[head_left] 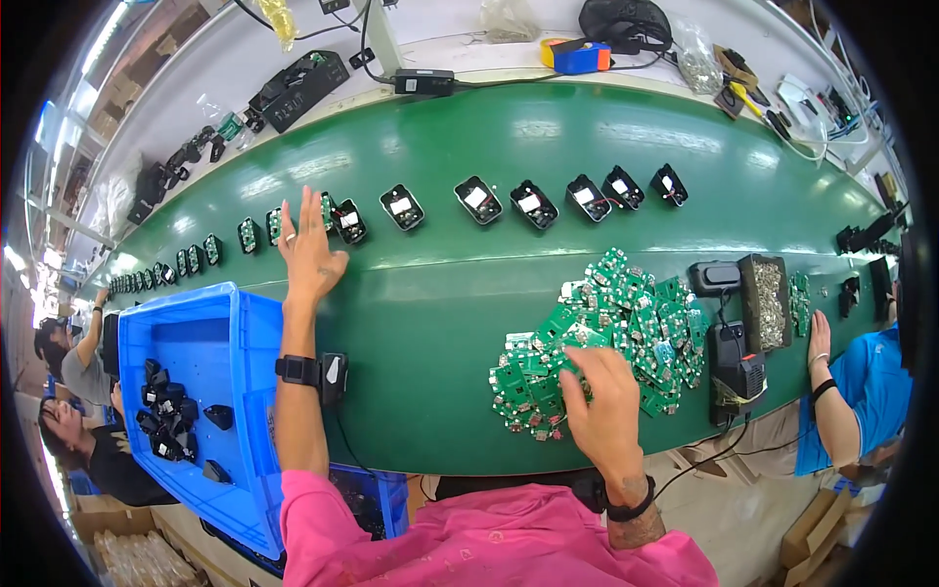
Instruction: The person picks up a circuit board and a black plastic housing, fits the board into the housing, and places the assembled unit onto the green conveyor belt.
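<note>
My left hand [311, 262] reaches out over the green bench with its fingers stretched and apart, holding nothing that I can see. Beside its fingertips stand a black casing [349, 223] and a casing with a green circuit board [275, 226], both in a long row. Part of another green board shows behind the fingers. My right hand [603, 403] hovers at the near side of a heap of green circuit boards [641, 328]. Its fingers are loosely bent, thumb and forefinger apart, their tips close to the boards; no board is plainly gripped.
Open black casings [476, 200] continue the row rightward. A blue crate [240, 391] with black parts stands left of my left forearm. Right of the heap are a tray of small metal parts [769, 303] and a black device [736, 367]. Co-workers sit at both sides.
</note>
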Demonstrator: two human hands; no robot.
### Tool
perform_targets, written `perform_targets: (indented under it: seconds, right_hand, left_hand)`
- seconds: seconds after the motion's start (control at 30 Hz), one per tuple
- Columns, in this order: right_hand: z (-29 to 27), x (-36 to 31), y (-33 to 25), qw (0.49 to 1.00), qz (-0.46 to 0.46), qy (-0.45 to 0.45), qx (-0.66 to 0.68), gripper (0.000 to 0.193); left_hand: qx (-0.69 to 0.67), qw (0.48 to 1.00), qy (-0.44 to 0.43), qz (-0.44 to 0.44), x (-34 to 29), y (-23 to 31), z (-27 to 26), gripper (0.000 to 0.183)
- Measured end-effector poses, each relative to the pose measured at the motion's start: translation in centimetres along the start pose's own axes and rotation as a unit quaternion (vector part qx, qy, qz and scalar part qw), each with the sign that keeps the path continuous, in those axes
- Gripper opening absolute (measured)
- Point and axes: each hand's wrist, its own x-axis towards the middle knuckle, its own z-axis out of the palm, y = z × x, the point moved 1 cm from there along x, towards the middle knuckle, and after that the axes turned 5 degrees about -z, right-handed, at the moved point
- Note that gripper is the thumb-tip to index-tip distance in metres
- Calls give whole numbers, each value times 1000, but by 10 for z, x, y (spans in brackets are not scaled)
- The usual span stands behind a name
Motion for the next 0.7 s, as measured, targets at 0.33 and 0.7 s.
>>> perform_targets:
  seconds: [0.33, 0.7]
  right_hand:
    - [15, 38, 5, 980, -58, -139, -131, 47]
    - [10, 46, 3, 995, -1, 82, -61, 20]
  left_hand:
    - [-92, 993, -70, -12, 12, 16, -14, 72]
    - [-930, 217, -234, -184, -148, 127, -68, 63]
